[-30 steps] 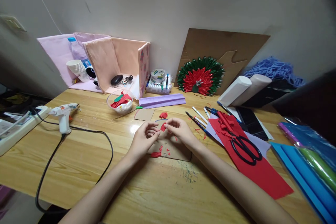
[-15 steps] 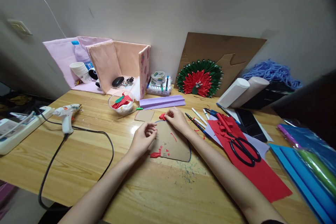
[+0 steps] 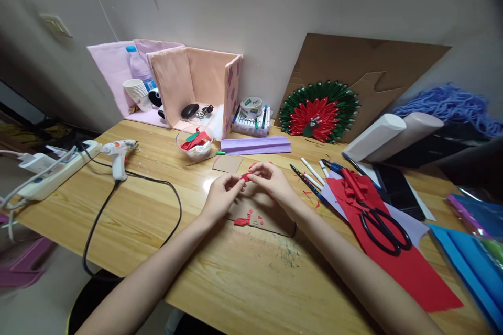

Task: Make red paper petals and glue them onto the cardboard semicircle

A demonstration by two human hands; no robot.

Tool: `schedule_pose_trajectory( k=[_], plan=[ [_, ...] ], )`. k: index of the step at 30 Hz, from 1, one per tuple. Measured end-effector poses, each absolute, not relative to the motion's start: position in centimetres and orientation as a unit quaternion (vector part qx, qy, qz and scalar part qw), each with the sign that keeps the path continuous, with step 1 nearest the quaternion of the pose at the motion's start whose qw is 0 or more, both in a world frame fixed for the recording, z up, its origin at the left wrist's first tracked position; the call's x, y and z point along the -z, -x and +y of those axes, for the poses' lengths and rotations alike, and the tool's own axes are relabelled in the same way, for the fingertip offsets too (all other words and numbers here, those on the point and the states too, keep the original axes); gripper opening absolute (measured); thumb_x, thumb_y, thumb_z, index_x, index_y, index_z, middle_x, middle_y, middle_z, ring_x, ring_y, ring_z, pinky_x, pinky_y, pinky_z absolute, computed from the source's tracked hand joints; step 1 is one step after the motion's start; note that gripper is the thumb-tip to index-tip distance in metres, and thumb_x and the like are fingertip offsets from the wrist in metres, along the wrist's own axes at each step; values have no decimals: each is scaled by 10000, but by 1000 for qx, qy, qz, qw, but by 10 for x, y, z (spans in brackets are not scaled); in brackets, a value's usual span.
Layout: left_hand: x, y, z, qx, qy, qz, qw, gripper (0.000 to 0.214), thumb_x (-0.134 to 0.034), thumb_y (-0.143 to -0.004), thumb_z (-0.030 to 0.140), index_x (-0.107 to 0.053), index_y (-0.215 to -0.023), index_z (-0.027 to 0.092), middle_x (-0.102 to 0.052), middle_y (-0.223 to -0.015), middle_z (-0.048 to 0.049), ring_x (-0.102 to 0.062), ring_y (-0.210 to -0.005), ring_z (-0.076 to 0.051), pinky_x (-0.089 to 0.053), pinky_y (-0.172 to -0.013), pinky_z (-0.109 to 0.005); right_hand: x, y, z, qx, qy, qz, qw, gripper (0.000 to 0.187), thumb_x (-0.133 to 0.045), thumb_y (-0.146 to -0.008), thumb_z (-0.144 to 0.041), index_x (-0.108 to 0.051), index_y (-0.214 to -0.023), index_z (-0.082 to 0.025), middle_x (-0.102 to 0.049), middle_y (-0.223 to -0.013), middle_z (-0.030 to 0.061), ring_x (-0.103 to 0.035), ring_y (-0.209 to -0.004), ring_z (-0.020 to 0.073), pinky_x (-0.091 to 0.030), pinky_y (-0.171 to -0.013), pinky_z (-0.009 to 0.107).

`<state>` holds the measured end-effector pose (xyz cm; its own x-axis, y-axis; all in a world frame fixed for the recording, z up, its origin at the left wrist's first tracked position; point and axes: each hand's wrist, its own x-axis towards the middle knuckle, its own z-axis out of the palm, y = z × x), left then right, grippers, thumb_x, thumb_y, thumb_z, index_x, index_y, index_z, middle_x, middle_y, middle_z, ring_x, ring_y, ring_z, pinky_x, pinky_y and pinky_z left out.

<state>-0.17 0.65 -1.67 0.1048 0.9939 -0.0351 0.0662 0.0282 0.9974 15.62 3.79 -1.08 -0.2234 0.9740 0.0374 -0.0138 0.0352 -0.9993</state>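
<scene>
- Grip: left hand [image 3: 222, 198] and right hand [image 3: 274, 184] both pinch one small piece of red paper [image 3: 245, 177], thumb against fingers.
- Paper position: between the two sets of fingertips, above the far part of a piece of cardboard [image 3: 271, 224].
- Paper axis: appears to run sideways, hand to hand, its right end pointing slightly away from the person; fingers cover both ends, so exact outline cannot be told.
- Nearer the person than the grip: red scraps [image 3: 242, 222] on the cardboard's near edge.
- Beyond the grip: purple strip [image 3: 255, 145], long axis sideways.
- Right of the grip: scissors [image 3: 387, 233] on a red sheet [image 3: 418, 275], handles toward the person.
- Well left of the grip: glue gun [image 3: 118, 161], nozzle pointing right.
</scene>
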Motion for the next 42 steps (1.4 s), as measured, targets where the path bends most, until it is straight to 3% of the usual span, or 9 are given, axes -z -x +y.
schedule_pose_trajectory(
  k=[9,13,18,22,26,30,33,37,42],
  plan=[
    [10,8,14,-460,-505,484,547,250,-622,-761,365,-669,-786,121,-674,-712,-56,-617,-680,-136,-439,-612,-216,1,-160,35,-588,427,-554,406,219,-701,-668,-328,-652,-798,-159,-656,-757,20,-582,-664,124,-447,-630,262],
    [9,8,15,-451,-463,496,580,378,-599,-748,477,-655,-741,104,-678,-693,-78,-614,-610,-127,-406,-540,-202,-1,-159,32,-535,440,-575,436,211,-705,-677,-322,-627,-778,-154,-660,-773,31,-598,-680,135,-460,-634,266],
    [2,7,12,-393,-420,471,669,521,-570,-708,603,-647,-698,87,-664,-637,-86,-607,-550,-120,-400,-510,-199,-7,-161,24,-340,434,-700,454,100,-608,-796,-258,-635,-808,-163,-670,-795,54,-617,-730,159,-490,-695,303],
    [-3,6,8,-434,-453,440,642,364,-699,-665,458,-661,-771,111,-670,-699,-53,-622,-644,-124,-467,-628,-224,-5,-164,21,-113,341,-817,452,85,-578,-813,-152,-650,-824,-196,-669,-787,50,-609,-760,165,-490,-700,311],
    [-4,8,9,-479,-478,432,596,239,-697,-703,349,-661,-785,128,-663,-705,-28,-614,-667,-117,-477,-672,-228,0,-165,20,-36,284,-846,450,151,-579,-802,-101,-656,-869,-213,-671,-841,57,-617,-797,167,-498,-703,308],
    [-4,11,8,-491,-498,450,555,215,-671,-731,340,-656,-767,128,-667,-703,-32,-615,-666,-124,-476,-677,-235,-5,-162,18,-131,323,-809,474,133,-619,-790,-165,-650,-911,-211,-647,-887,60,-609,-813,167,-505,-730,315],
    [-5,11,6,-487,-520,469,522,212,-668,-735,332,-650,-757,122,-675,-709,-47,-622,-670,-134,-475,-666,-238,-10,-160,20,-308,388,-727,476,168,-631,-792,-252,-626,-953,-201,-646,-898,51,-607,-758,148,-513,-701,298],
    [-5,8,3,-483,-541,466,507,214,-676,-726,326,-637,-721,116,-683,-727,-70,-628,-686,-147,-483,-672,-254,-9,-158,25,-518,382,-625,442,196,-685,-740,-325,-643,-858,-176,-672,-851,49,-637,-764,159,-518,-718,304],
    [-4,7,3,-488,-518,475,517,230,-689,-710,323,-640,-802,118,-692,-771,-70,-647,-705,-156,-502,-696,-268,-2,-156,29,-595,355,-582,424,213,-718,-702,-339,-646,-790,-159,-692,-764,42,-656,-726,162,-513,-748,324]
  ],
)
